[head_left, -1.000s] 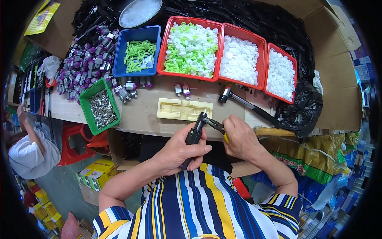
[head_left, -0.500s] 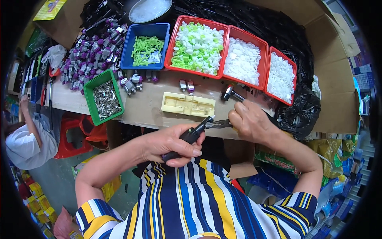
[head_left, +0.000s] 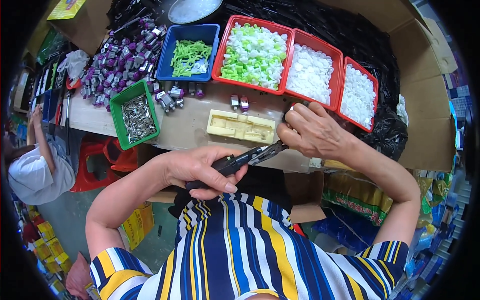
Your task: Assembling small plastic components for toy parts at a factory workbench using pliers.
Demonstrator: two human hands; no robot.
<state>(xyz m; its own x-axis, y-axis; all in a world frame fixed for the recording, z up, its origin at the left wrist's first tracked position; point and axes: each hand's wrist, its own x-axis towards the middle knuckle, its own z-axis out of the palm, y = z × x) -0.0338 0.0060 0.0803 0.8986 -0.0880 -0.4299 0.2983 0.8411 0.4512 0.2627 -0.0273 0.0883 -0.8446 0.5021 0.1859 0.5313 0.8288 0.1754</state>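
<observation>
My left hand [head_left: 205, 172] is closed round a long black plastic housing [head_left: 225, 164], tilted up to the right. Grey pliers-like metal jaws [head_left: 267, 152] lie along its far end and reach my right hand; which hand holds them is unclear. Just beyond, my right hand [head_left: 312, 130] is curled with its palm down, and what it grips is hidden. Beside its index finger shows a bit of a small hammer's dark head [head_left: 286, 116], mostly covered. A cream moulded fixture block [head_left: 241, 126] lies on the bench, and two small motors [head_left: 239, 103] rest behind it.
Red bins [head_left: 287, 75] hold white and green plastic parts. A blue bin [head_left: 188, 77] has green pieces, and a green bin [head_left: 116, 107] silver metal parts. Purple-ended motors [head_left: 125, 60] are piled at left, black parts [head_left: 320, 22] at the back. Another person [head_left: 37, 167] sits at left.
My right hand has moved forward over the hammer, which was in plain sight before. My left hand has tipped the black housing flatter. The view has shifted slightly.
</observation>
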